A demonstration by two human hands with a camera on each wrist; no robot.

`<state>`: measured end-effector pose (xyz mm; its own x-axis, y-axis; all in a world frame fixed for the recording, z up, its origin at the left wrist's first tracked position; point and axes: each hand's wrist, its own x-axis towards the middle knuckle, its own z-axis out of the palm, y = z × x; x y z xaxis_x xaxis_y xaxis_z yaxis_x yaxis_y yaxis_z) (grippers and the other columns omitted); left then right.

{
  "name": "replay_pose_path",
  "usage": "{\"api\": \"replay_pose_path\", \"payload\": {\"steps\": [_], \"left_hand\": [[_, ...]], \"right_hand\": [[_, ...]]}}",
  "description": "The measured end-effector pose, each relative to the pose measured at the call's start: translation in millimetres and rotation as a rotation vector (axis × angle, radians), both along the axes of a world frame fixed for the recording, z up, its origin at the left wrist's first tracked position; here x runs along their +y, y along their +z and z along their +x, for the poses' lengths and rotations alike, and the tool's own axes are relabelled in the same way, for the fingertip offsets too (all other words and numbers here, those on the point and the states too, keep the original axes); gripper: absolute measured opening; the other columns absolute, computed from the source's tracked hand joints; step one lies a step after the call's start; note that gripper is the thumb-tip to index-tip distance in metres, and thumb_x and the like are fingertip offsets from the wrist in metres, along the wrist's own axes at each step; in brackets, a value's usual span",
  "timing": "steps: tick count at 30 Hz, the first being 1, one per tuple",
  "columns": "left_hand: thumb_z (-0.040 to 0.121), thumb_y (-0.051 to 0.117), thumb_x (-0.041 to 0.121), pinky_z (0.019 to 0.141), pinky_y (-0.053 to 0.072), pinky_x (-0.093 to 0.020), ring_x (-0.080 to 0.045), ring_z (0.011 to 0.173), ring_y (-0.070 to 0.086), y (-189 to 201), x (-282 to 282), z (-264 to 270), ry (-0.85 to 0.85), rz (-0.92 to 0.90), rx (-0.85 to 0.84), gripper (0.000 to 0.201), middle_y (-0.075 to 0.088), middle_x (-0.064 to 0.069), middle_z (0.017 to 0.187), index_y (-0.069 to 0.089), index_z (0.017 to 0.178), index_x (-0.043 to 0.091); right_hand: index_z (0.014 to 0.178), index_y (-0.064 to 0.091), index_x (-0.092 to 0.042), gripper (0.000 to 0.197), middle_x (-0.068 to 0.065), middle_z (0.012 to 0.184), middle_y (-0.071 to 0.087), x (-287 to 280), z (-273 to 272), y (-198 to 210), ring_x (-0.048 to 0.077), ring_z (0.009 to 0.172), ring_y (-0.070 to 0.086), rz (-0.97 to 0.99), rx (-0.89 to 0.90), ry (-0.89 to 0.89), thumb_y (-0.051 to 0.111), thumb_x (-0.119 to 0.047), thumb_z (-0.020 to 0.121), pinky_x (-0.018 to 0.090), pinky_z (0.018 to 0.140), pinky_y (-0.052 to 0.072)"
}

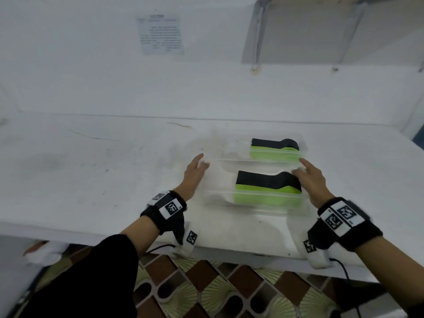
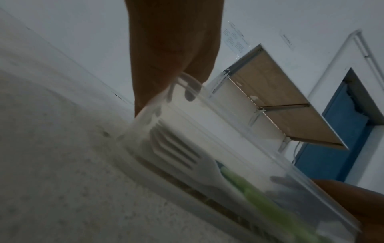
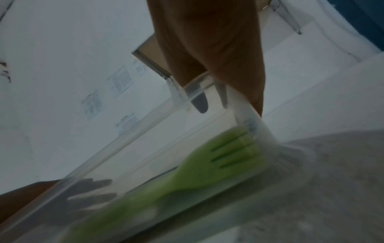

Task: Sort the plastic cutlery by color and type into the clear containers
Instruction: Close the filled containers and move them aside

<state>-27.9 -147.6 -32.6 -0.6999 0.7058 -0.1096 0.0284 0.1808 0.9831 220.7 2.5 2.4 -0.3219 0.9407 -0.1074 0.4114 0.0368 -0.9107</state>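
Head view, green forks [image 1: 267,199] lengthwise left-right, tines seemingly right

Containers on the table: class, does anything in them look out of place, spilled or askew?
Nothing stands out. Both clear containers hold neat black-on-green stacks, with white forks alongside; nothing lies loose on the table.

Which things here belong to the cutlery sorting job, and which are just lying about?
Part of the job:
near clear container
far clear container
green cutlery
black cutlery
white fork
left hand
right hand

Just around:
paper notice on the wall
wall shelf
white table
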Motion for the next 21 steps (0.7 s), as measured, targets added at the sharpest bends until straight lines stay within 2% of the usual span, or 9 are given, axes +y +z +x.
{"api": "replay_pose_path", "payload": {"steps": [5, 8, 11, 15, 16, 18, 21], "left_hand": [[0.095, 0.051, 0.023, 0.114, 0.028, -0.04, -0.023, 0.133, 0.039, 16, -32, -52, 0.028, 0.068, 0.028, 0.042, 0.042, -0.01, 0.144, 0.044, 0.136, 0.021], [0.095, 0.052, 0.02, 0.111, 0.03, -0.035, -0.023, 0.132, 0.041, 21, -60, -90, 0.069, 0.085, 0.024, 0.04, 0.043, -0.009, 0.144, 0.046, 0.135, 0.019], [0.096, 0.05, 0.016, 0.095, 0.037, -0.027, -0.022, 0.124, 0.045, 22, -91, -126, 0.109, 0.076, 0.011, 0.038, 0.048, -0.008, 0.136, 0.047, 0.134, 0.017], [0.096, 0.05, 0.015, 0.075, 0.038, -0.022, -0.02, 0.105, 0.047, 16, -129, -166, 0.147, 0.058, -0.009, 0.039, 0.05, -0.007, 0.115, 0.047, 0.134, 0.011], [0.095, 0.05, 0.015, 0.074, 0.038, -0.022, -0.02, 0.104, 0.048, 14, -138, -175, 0.165, 0.055, -0.021, 0.039, 0.05, -0.006, 0.113, 0.048, 0.134, 0.012], [0.096, 0.05, 0.014, 0.082, 0.038, -0.025, -0.02, 0.105, 0.049, 13, -153, -190, 0.202, 0.052, -0.048, 0.038, 0.05, -0.005, 0.114, 0.048, 0.134, 0.014], [0.096, 0.048, 0.014, 0.088, 0.034, -0.027, -0.021, 0.113, 0.049, 12, -172, -208, 0.232, 0.053, -0.071, 0.038, 0.05, -0.006, 0.119, 0.047, 0.134, 0.015]], "right_hand": [[0.141, 0.039, -0.019, 0.05, 0.008, 0.146, 0.039, -34, -49, 15, 0.021, 0.135, 0.035, 0.032, 0.091, -0.002, 0.05, -0.014, 0.092, 0.026, 0.105, 0.027], [0.141, 0.04, -0.018, 0.051, 0.009, 0.145, 0.039, -57, -88, 16, 0.02, 0.135, 0.035, 0.027, 0.125, 0.016, 0.05, -0.012, 0.092, 0.024, 0.103, 0.029], [0.141, 0.039, -0.016, 0.052, 0.009, 0.146, 0.039, -81, -129, 10, 0.02, 0.133, 0.038, -0.014, 0.164, 0.038, 0.051, -0.011, 0.091, 0.023, 0.098, 0.032], [0.142, 0.038, -0.015, 0.052, 0.011, 0.146, 0.037, -113, -177, -1, 0.021, 0.133, 0.038, -0.044, 0.181, 0.081, 0.051, -0.011, 0.091, 0.026, 0.102, 0.033], [0.142, 0.037, -0.015, 0.053, 0.011, 0.146, 0.037, -121, -187, -4, 0.021, 0.134, 0.037, -0.054, 0.184, 0.094, 0.051, -0.011, 0.091, 0.027, 0.104, 0.032], [0.142, 0.037, -0.015, 0.053, 0.011, 0.147, 0.037, -134, -207, -10, 0.02, 0.135, 0.037, -0.068, 0.191, 0.115, 0.051, -0.011, 0.091, 0.028, 0.106, 0.032], [0.142, 0.036, -0.016, 0.053, 0.011, 0.147, 0.037, -150, -230, -16, 0.02, 0.135, 0.037, -0.073, 0.187, 0.136, 0.05, -0.012, 0.091, 0.032, 0.109, 0.033]]}}
